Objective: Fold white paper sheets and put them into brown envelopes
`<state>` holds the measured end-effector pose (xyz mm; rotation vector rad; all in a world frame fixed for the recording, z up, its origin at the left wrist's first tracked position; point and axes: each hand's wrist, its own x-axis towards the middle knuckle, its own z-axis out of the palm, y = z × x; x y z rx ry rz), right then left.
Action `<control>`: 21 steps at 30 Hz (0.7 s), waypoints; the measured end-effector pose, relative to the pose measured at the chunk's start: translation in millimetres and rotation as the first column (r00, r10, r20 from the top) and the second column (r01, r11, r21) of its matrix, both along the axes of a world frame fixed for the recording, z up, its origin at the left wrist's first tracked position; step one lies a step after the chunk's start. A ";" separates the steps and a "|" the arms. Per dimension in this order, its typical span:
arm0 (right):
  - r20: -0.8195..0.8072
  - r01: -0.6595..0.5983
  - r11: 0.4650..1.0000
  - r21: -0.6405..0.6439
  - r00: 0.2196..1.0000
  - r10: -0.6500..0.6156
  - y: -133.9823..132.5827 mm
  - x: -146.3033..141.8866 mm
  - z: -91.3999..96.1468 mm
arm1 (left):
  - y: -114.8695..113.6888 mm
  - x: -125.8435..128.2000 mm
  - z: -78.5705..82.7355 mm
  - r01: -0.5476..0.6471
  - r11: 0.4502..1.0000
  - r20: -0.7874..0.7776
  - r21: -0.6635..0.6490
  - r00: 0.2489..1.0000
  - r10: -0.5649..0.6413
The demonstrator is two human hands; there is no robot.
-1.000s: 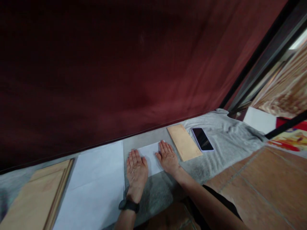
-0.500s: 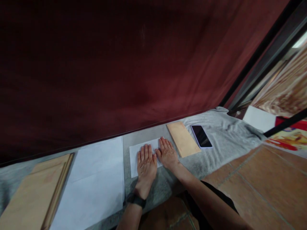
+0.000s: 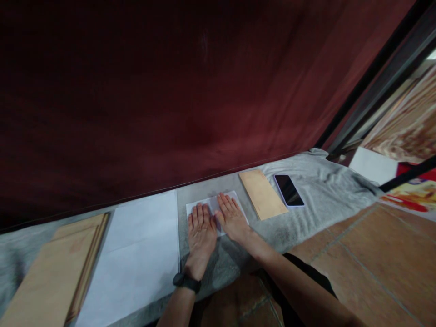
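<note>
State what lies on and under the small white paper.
The left hand and right hand rest on the white paper, partly hiding it. Grey cloth shows around it; what lies directly underneath is covered.

Right ahead of me a dark red wall [image 3: 190, 104] fills most of my view, nearly black on the left, warmer on the right. Along its foot I see grey cloth [image 3: 327, 186], rumpled at the far end. Down to my right, it's brown floor tiles [image 3: 384, 254] with paler joints. Over there, black bars [image 3: 371, 72] slant past a brown patterned panel [image 3: 405, 122], a white board [image 3: 373, 164] and a red-and-yellow poster [image 3: 415, 200].
</note>
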<state>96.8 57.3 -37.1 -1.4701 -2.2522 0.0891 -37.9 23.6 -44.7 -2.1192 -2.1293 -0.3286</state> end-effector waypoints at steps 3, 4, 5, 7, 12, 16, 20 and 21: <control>-0.017 -0.125 0.991 -0.038 0.992 0.125 -6.6 -11.2 2.7 | 0.3 0.0 0.0 0.005 1.000 0.005 -0.028 1.000 -0.005; -0.017 -0.141 0.989 -0.047 0.990 0.140 -8.0 -13.6 2.6 | 0.2 -0.1 0.3 0.005 0.999 0.008 -0.033 1.000 -0.005; -0.015 -0.147 0.988 -0.053 0.989 0.146 -8.9 -15.1 2.2 | -0.1 0.0 0.8 0.005 0.999 0.013 -0.037 1.000 -0.005; -0.007 -0.141 0.988 -0.060 0.990 0.141 -9.1 -15.7 0.7 | -0.6 0.4 2.0 0.003 0.999 0.020 -0.048 1.000 -0.002; 0.038 -0.094 0.995 -0.015 0.995 0.095 -3.7 -7.0 -6.5 | -0.6 2.1 2.6 -0.018 0.999 0.018 -0.030 1.000 0.019; 0.094 -0.014 1.000 0.024 0.996 0.012 0.2 4.8 -13.0 | 0.1 -0.7 -0.8 -0.090 0.995 0.041 0.032 0.995 0.089; 0.135 0.062 0.998 0.026 0.989 -0.065 1.7 15.9 -16.0 | 0.8 -6.2 -2.9 -0.135 0.990 0.051 0.039 0.990 0.133; 0.142 0.072 0.997 0.027 0.987 -0.075 1.9 18.2 -16.2 | 1.2 -7.3 -2.8 -0.144 0.989 0.050 0.035 0.989 0.143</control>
